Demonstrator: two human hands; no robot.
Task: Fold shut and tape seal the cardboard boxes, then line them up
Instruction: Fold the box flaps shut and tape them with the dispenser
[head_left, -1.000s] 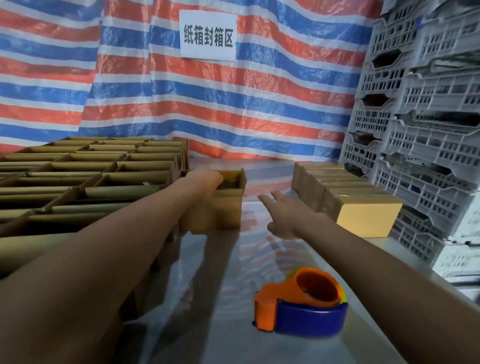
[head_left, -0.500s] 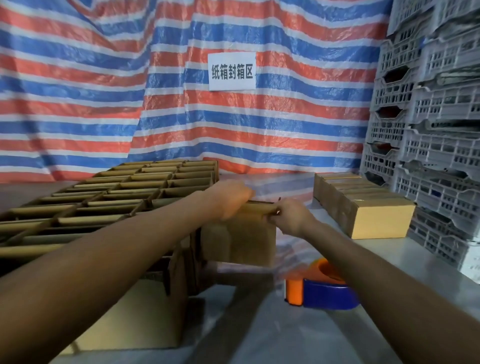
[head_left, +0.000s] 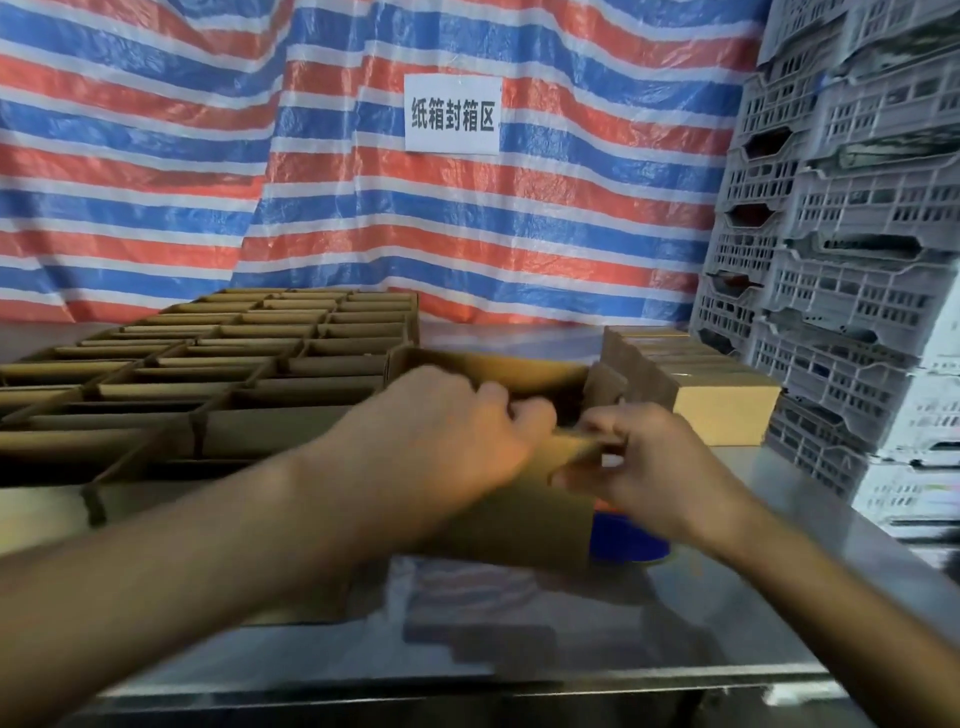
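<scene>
We grip the near flap of the open box (head_left: 519, 514) mid-counter (head_left: 597, 654) — left hand (head_left: 447, 431) with fingers (head_left: 527, 415) curled over its edge, right hand (head_left: 654, 467) pinching it. The blue tape dispenser (head_left: 628, 543) peeks out beside the box's right corner — sealed boxes (head_left: 727, 410) are lined up further right.

the open box (head_left: 519, 509) has slid nearer, half covering the tape dispenser (head_left: 628, 540).

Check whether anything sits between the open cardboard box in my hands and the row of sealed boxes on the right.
Yes: the blue and orange tape dispenser lies on the metal table just right of the open brown cardboard box, under the right hand, close to the path toward the row of sealed brown boxes.
</scene>
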